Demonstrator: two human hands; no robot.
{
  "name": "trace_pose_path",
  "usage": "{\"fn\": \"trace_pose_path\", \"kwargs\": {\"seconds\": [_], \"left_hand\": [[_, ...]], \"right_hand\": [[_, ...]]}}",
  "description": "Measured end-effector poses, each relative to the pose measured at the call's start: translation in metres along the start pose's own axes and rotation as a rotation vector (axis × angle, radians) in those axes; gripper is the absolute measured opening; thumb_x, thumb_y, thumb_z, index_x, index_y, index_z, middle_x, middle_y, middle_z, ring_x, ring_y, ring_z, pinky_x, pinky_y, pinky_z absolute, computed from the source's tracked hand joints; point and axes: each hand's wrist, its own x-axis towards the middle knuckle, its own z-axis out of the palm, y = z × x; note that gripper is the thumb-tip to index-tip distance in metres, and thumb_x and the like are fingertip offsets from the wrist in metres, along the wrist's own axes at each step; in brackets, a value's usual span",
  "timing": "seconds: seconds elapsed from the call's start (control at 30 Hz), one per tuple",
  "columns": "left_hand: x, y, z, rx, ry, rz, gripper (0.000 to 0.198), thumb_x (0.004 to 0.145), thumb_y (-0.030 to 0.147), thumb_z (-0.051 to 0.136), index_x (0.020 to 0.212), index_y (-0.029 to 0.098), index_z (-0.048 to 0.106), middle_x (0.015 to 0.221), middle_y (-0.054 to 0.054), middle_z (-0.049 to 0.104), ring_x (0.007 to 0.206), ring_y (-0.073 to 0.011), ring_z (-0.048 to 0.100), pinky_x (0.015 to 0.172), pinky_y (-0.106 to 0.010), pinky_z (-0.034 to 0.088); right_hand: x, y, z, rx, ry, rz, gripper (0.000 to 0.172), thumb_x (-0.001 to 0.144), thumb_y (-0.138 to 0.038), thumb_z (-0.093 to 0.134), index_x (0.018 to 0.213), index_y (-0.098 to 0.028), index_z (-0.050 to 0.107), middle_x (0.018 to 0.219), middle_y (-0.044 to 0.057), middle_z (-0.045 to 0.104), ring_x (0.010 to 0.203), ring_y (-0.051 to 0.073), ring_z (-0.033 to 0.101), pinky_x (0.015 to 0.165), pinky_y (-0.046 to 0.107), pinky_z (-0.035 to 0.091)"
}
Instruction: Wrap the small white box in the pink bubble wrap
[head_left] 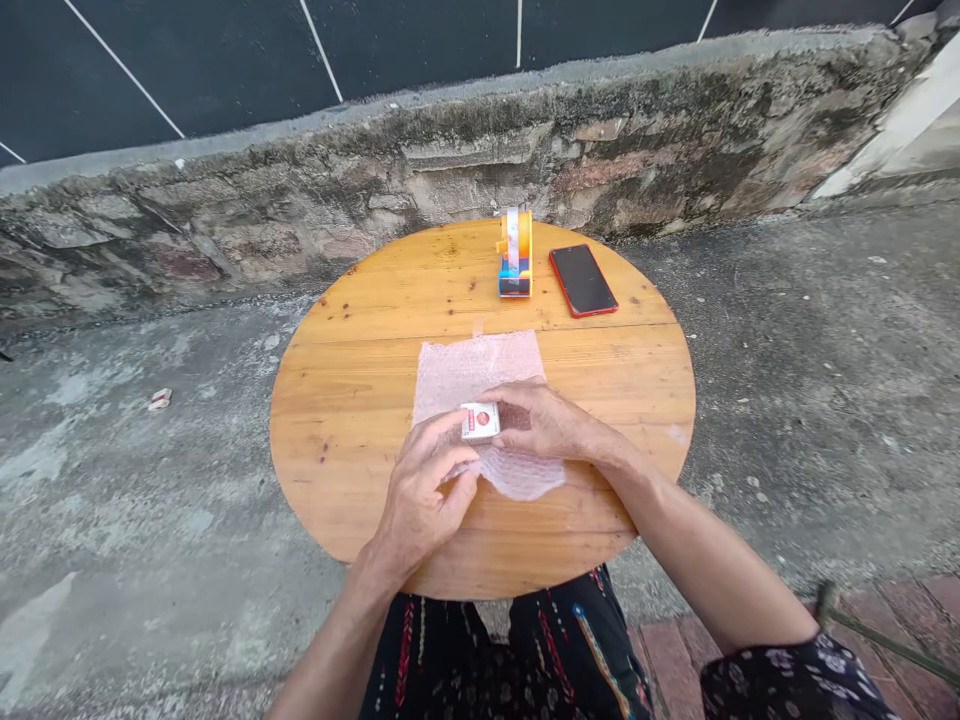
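A small white box with red print [481,422] sits on a sheet of pinkish bubble wrap [480,366], toward the sheet's near half. My right hand [541,418] grips the box from its right side, thumb at the near corner and fingers over the far edge. On the other side, my left hand [429,490] reaches in with a fingertip at the box's left edge. Its thumb and another finger pinch the near edge of the bubble wrap, which curls up a little there. The underside of the box is hidden.
The round wooden table [337,400] carries a yellow and blue tape dispenser [515,255] at the back and a red-edged phone [583,281] to its right. A stone wall base [300,215] runs close behind the table. My lap is below its front edge.
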Motion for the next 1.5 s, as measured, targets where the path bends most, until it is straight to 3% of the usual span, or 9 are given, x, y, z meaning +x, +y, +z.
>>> {"fn": "trace_pose_path", "kwargs": {"seconds": [0.23,0.47,0.6,0.73,0.87,0.97,1.1,1.27,1.5], "left_hand": [[-0.014,0.004,0.001,0.004,0.001,0.023,0.013,0.081,0.007,0.059,0.086,0.018,0.064,0.132,-0.011,0.054,0.119,-0.0250,0.053,0.096,-0.042,0.045],[-0.008,0.005,-0.001,0.009,-0.005,0.005,0.012,0.081,0.009,0.059,0.085,0.018,0.063,0.130,-0.010,0.055,0.116,-0.0235,0.056,0.097,-0.040,0.045],[0.004,0.003,-0.003,-0.007,-0.003,-0.089,0.009,0.084,0.012,0.057,0.083,0.019,0.063,0.126,-0.009,0.059,0.112,-0.0219,0.059,0.096,-0.037,0.047],[0.026,-0.002,-0.003,-0.030,-0.017,-0.206,0.009,0.085,0.019,0.057,0.081,0.019,0.065,0.119,-0.008,0.063,0.108,-0.0210,0.061,0.092,-0.033,0.048],[0.046,-0.008,0.001,-0.062,-0.077,-0.277,0.011,0.085,0.022,0.057,0.080,0.019,0.066,0.107,-0.006,0.068,0.104,-0.0208,0.062,0.092,-0.032,0.046],[0.053,-0.011,0.004,-0.111,-0.127,-0.346,0.014,0.085,0.023,0.054,0.080,0.019,0.067,0.095,-0.003,0.070,0.092,-0.0180,0.064,0.082,-0.028,0.047],[0.054,-0.013,0.009,-0.133,-0.138,-0.386,0.014,0.084,0.022,0.053,0.078,0.019,0.065,0.081,0.001,0.067,0.077,-0.0143,0.061,0.071,-0.024,0.044],[0.052,-0.014,0.010,-0.176,-0.135,-0.432,0.014,0.083,0.022,0.054,0.076,0.018,0.065,0.072,0.003,0.063,0.069,-0.0120,0.056,0.064,-0.022,0.040],[0.046,-0.015,0.009,-0.376,-0.180,-0.522,0.011,0.081,0.025,0.057,0.080,0.018,0.065,0.072,0.002,0.065,0.068,-0.0119,0.058,0.060,-0.020,0.041]], "right_hand": [[0.000,-0.001,-0.001,0.013,0.027,-0.006,0.043,0.080,-0.017,0.067,0.121,-0.023,0.060,0.113,0.003,0.069,0.101,0.019,0.063,0.093,0.037,0.044],[0.001,-0.001,0.000,0.021,0.037,0.012,0.045,0.077,-0.012,0.066,0.121,-0.022,0.059,0.113,0.003,0.069,0.102,0.018,0.063,0.092,0.033,0.045],[0.002,0.002,-0.001,0.038,-0.003,0.033,0.043,0.078,-0.023,0.069,0.120,-0.022,0.060,0.113,0.004,0.068,0.102,0.019,0.062,0.091,0.035,0.046],[-0.003,0.000,-0.011,0.265,-0.031,0.127,0.033,0.092,-0.038,0.054,0.122,-0.024,0.060,0.113,0.003,0.068,0.096,0.018,0.063,0.084,0.033,0.049],[-0.008,-0.001,-0.024,0.532,0.158,0.156,0.041,0.097,-0.049,0.039,0.113,-0.021,0.065,0.111,0.006,0.069,0.106,0.020,0.062,0.095,0.038,0.045],[-0.010,0.001,-0.029,0.638,0.208,0.142,0.045,0.090,-0.056,0.049,0.115,-0.021,0.063,0.107,0.008,0.069,0.104,0.021,0.062,0.094,0.040,0.045],[-0.009,0.002,-0.025,0.506,0.183,0.260,0.047,0.072,-0.037,0.075,0.113,-0.021,0.062,0.097,0.003,0.067,0.088,0.018,0.061,0.080,0.033,0.047],[-0.007,0.007,-0.019,0.359,0.209,0.276,0.027,0.074,-0.026,0.067,0.101,-0.020,0.064,0.094,0.001,0.065,0.081,0.014,0.057,0.074,0.029,0.045],[-0.009,0.012,-0.020,0.222,0.124,0.293,0.032,0.073,-0.021,0.064,0.105,-0.021,0.064,0.092,0.000,0.065,0.073,0.012,0.055,0.069,0.026,0.043]]}}
